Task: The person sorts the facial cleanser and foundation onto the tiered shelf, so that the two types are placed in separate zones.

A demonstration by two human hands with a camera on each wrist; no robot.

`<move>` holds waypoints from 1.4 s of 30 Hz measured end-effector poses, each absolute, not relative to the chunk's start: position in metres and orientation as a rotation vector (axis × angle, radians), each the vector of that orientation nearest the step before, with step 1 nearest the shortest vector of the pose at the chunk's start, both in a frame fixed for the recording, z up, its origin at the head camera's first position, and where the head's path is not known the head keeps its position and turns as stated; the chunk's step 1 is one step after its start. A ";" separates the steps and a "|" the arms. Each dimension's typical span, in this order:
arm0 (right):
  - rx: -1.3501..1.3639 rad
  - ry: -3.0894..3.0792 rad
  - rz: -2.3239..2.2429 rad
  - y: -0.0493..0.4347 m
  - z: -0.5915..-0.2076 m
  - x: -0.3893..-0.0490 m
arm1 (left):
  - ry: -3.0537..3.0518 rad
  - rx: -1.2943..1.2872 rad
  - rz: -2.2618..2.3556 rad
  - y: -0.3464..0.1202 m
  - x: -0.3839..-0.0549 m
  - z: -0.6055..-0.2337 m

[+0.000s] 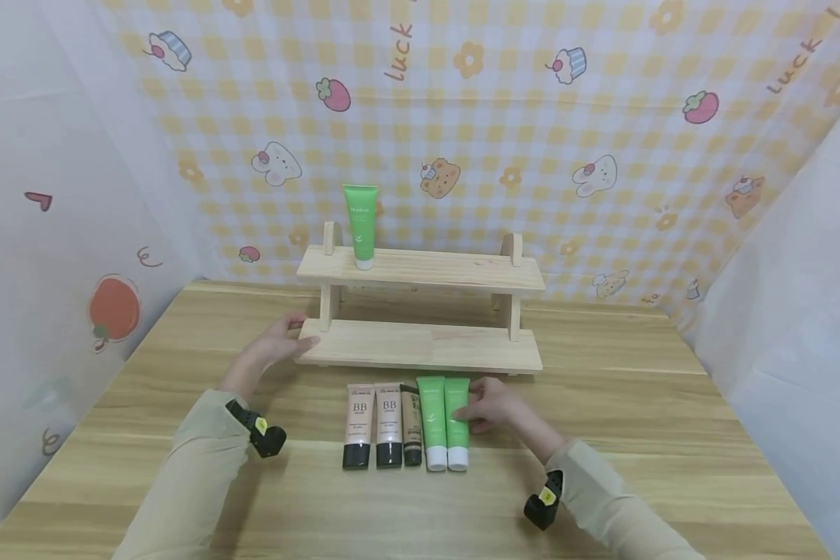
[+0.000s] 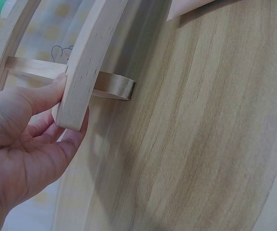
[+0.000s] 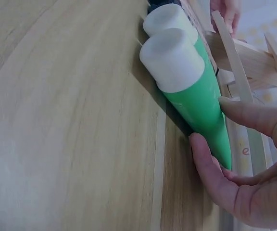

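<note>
while l hand point(image 1: 274, 344) pinches end of btm shelf point(image 1: 406, 344), r hand point(image 1: 497, 406) pinches rightmost grn tube point(image 1: 457, 435).

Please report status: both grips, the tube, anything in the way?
Left grip holds lower wooden shelf by its left end. Right grip pinches rightmost green tube. Neighbouring green tube close alongside; no obstruction visible above.

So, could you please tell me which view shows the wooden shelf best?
The head view: it shows almost the whole wooden shelf, both levels, end to end. The left wrist view has only one end up close, held by the left hand; the right wrist view catches part of it, beyond the right hand.
</note>
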State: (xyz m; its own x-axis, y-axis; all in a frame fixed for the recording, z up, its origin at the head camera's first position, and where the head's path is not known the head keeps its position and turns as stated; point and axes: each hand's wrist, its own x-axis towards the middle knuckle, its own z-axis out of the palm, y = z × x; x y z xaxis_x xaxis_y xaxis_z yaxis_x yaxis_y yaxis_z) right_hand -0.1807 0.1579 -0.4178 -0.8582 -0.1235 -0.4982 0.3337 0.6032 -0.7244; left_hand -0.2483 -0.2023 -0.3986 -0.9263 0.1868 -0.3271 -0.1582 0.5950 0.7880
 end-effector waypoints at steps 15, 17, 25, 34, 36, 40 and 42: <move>0.130 2.259 -1.244 0.146 -0.420 -0.176 | 2.449 0.012 1.279 -0.204 -0.248 -0.398; 0.127 2.255 -1.251 0.147 -0.422 -0.177 | 2.447 0.007 1.280 -0.204 -0.248 -0.398; 0.143 2.213 -1.297 0.154 -0.424 -0.179 | 2.447 0.002 1.272 -0.202 -0.247 -0.395; 0.189 2.094 -1.393 0.162 -0.419 -0.181 | 2.449 0.016 1.265 -0.201 -0.248 -0.395; 0.186 2.077 -1.402 0.164 -0.419 -0.180 | 2.447 0.021 1.272 -0.201 -0.248 -0.396; 0.166 2.053 -1.419 0.167 -0.419 -0.179 | 2.440 0.022 1.284 -0.201 -0.248 -0.397; 0.142 2.045 -1.421 0.168 -0.418 -0.178 | 2.439 0.022 1.290 -0.201 -0.247 -0.397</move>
